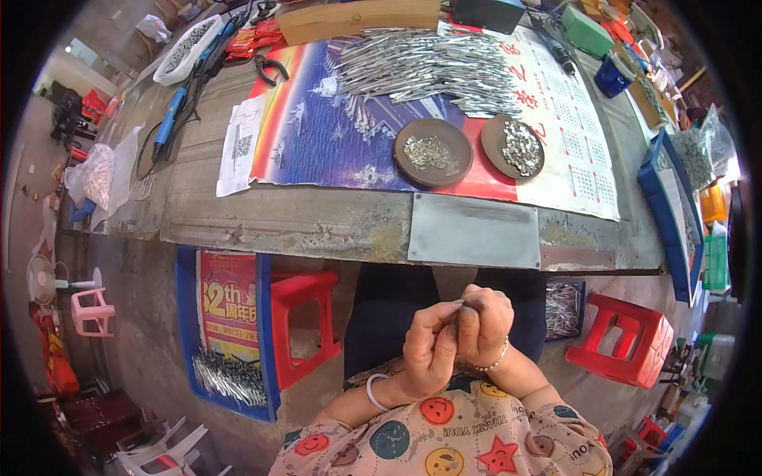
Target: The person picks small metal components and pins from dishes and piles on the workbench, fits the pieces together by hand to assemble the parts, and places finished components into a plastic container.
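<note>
My left hand (pixel 429 347) and my right hand (pixel 486 327) meet close to my body, in front of the table edge. The fingers of both are closed, their tips pinched together. Anything between them is hidden or too small to make out. Beyond them, a grey metal plate (pixel 474 230) lies at the table's near edge. Two shallow brown bowls stand further back: the left bowl (pixel 406 168) holds tiny brass-coloured pieces, the right bowl (pixel 494 157) small shiny silver pieces. Behind these spreads a large heap of slim silver metal pieces (pixel 429 67).
The bowls rest on a printed poster (pixel 305 143) covering the table (pixel 317 222). Pliers (pixel 271 70) and a blue-handled tool (pixel 168 119) lie at left. A blue tray (pixel 184 317) with metal pieces and red stools (pixel 623 341) stand below. Another blue tray (pixel 663 210) sits at right.
</note>
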The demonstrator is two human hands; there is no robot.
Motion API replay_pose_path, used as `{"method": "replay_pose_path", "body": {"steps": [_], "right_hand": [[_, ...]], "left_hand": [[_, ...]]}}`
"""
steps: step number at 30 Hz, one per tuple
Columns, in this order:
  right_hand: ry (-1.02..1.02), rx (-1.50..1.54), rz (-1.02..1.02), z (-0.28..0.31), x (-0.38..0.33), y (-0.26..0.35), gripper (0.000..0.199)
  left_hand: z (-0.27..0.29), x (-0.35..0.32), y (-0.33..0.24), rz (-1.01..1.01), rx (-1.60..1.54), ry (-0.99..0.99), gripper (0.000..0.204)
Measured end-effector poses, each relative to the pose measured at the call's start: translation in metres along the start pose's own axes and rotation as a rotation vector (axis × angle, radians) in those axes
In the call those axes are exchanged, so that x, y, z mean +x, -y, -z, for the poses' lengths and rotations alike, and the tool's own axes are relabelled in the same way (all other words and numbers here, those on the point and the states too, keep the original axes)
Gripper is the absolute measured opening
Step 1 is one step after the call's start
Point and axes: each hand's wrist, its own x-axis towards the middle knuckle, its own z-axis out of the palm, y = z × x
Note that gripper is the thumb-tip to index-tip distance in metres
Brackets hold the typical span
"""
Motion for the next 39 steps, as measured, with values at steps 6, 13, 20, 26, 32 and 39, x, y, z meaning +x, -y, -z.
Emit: {"method": "replay_pose_path", "body": {"steps": [6, 13, 20, 26, 32, 39], "right_hand": [[-0.048, 0.625, -0.6, 0.006, -0.007, 0.001, 0.024], [-0.183, 0.334, 0.018, -0.01, -0.007, -0.01, 0.027], [-0.104, 0.296, 0.04, -0.011, -0.016, -0.019, 0.025], [-0.106, 0.176, -0.22, -0.013, -0.019, -0.015, 0.022], [0.161, 0.79, -0.796, 0.02, -0.008, -0.011, 0.016], [0.143, 0.234, -0.325, 0.009, -0.015, -0.012, 0.012]], "left_hand": [[-0.005, -0.004, -0.001, 0.032, -0.144, 0.002, 0.024], [-0.008, -0.002, 0.006, 0.02, -0.2, -0.036, 0.027], [-0.005, -0.001, 0.013, 0.053, -0.184, -0.029, 0.027], [-0.005, -0.001, 0.023, 0.108, -0.243, -0.109, 0.027], [-0.006, 0.008, 0.004, 0.205, -0.334, -0.047, 0.03], [0.0, 0.009, 0.005, 0.311, -0.326, -0.132, 0.035]]}}
